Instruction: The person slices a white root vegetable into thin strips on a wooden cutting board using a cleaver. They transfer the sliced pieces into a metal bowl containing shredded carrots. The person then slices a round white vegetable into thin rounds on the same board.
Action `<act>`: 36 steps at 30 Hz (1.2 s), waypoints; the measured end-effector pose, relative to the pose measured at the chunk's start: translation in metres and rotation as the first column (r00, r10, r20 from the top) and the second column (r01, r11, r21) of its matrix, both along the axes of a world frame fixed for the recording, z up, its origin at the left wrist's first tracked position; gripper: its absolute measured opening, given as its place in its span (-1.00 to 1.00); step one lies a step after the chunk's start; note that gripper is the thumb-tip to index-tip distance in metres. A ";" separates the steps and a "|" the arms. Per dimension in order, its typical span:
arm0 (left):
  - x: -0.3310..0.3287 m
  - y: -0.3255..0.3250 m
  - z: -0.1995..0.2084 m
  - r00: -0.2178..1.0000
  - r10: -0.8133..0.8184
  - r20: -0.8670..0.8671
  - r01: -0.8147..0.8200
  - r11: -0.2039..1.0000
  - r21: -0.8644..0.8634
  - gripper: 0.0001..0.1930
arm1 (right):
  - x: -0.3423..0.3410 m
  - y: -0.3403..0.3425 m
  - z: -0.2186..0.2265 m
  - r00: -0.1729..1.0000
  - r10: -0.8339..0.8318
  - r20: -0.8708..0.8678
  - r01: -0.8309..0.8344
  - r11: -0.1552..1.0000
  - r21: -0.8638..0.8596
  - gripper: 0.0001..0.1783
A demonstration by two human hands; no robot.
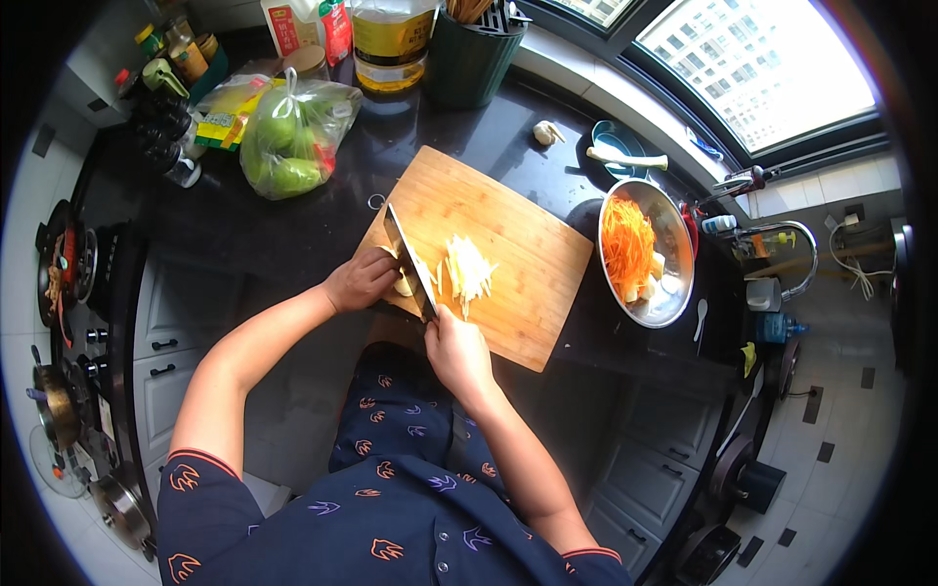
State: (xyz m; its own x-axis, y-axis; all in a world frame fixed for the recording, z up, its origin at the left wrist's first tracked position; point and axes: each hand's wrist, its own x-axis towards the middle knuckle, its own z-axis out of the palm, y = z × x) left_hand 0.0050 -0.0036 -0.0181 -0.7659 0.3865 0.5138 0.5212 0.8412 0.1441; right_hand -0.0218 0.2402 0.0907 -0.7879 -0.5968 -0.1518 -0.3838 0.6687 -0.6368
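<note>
A bamboo cutting board point(532, 264) lies at a slant on the dark counter. My right hand point(457, 347) is closed round the handle of a kitchen knife point(408, 259), whose broad blade stands on edge over the board's left part. Left of the blade, my left hand point(360, 281) has its fingers curled down on a pale vegetable piece point(403, 285), partly hidden by fingers and blade. Just right of the knife is a pile of pale vegetable strips point(470, 268), with a few loose slivers beside it.
A steel bowl point(674, 305) with shredded carrot point(625, 236) and pale chunks stands right of the board. Garlic point(548, 132) and a peeler point(627, 157) lie behind. At the back left are a bag of green produce point(293, 146), an oil jug point(393, 44) and a utensil holder point(473, 61).
</note>
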 end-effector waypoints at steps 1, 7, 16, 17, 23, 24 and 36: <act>0.000 0.000 0.002 1.000 0.000 0.001 0.000 1.000 -0.008 -0.78 | 0.000 0.001 0.001 1.000 -0.002 0.004 0.002 1.000 -0.002 -0.78; -0.001 0.000 0.002 1.000 -0.010 -0.018 0.010 1.000 -0.007 -0.78 | -0.001 -0.002 -0.002 1.000 0.025 0.002 -0.025 0.999 0.033 -0.79; -0.001 0.000 0.008 0.999 -0.006 0.051 0.005 1.000 0.022 -0.79 | -0.007 -0.015 -0.023 1.000 -0.014 -0.014 0.015 0.999 0.042 -0.79; -0.001 -0.001 0.008 0.996 -0.003 0.087 0.000 0.999 0.033 -0.80 | -0.006 -0.015 -0.021 1.000 -0.015 -0.011 0.015 0.999 0.040 -0.79; 0.011 0.005 0.039 0.992 0.125 -0.011 -0.122 0.984 0.129 -0.79 | -0.006 -0.015 -0.022 1.000 -0.029 0.001 0.029 0.998 0.055 -0.79; 0.015 0.004 0.039 0.993 0.119 0.005 -0.118 0.984 0.130 -0.78 | -0.006 -0.015 -0.019 1.000 -0.026 0.005 0.026 0.998 0.065 -0.78; 0.029 0.007 0.033 0.978 0.135 0.160 -0.167 0.964 0.206 -0.76 | -0.002 -0.017 -0.005 0.997 0.009 -0.074 -0.006 0.999 0.035 -0.75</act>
